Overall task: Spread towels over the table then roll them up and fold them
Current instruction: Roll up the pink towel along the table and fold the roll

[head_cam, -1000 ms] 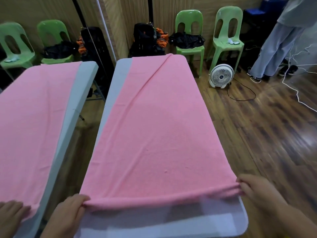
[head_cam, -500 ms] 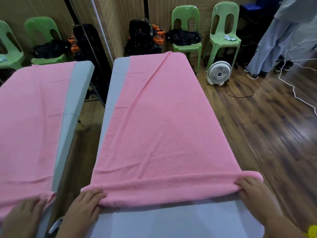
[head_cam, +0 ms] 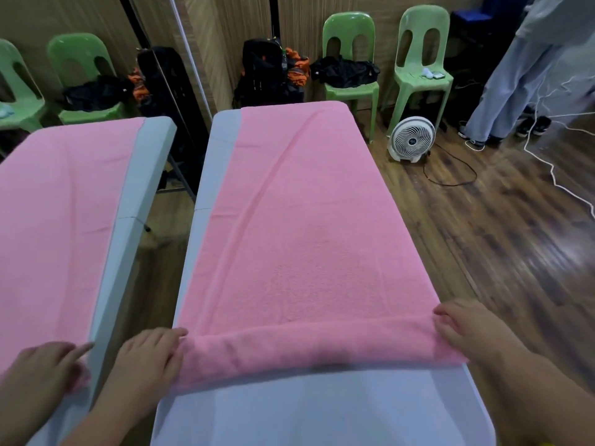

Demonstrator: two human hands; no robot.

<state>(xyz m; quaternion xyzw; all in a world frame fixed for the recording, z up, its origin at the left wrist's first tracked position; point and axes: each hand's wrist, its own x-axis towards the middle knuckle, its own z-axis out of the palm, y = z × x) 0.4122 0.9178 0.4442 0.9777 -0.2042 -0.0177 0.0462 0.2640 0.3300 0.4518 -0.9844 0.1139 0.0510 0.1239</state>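
1. Head view shows the long pink terry towel (head_cam: 299, 252) spread along the white surface (head_cam: 322, 410); its near end is wound into a thick roll (head_cam: 306, 352) lying crosswise in front of us.
2. Our left hand (head_cam: 145, 358) lies with straight fingers pressed on the roll's left end; our right hand (head_cam: 473, 336) rests its fingers over the right end, thumb hidden; neither, we judge, grasps the cloth.
3. Risk: the towel's right edge runs along the lip of the surface, so uneven pushing could skew the roll and tip that end off; the long diagonal crease ahead could wind in as a lump.
4. Containers: none stands on the surface; a black bag (head_cam: 344, 72) lies on a green plastic chair (head_cam: 349, 27) by the wall, contents unseen.
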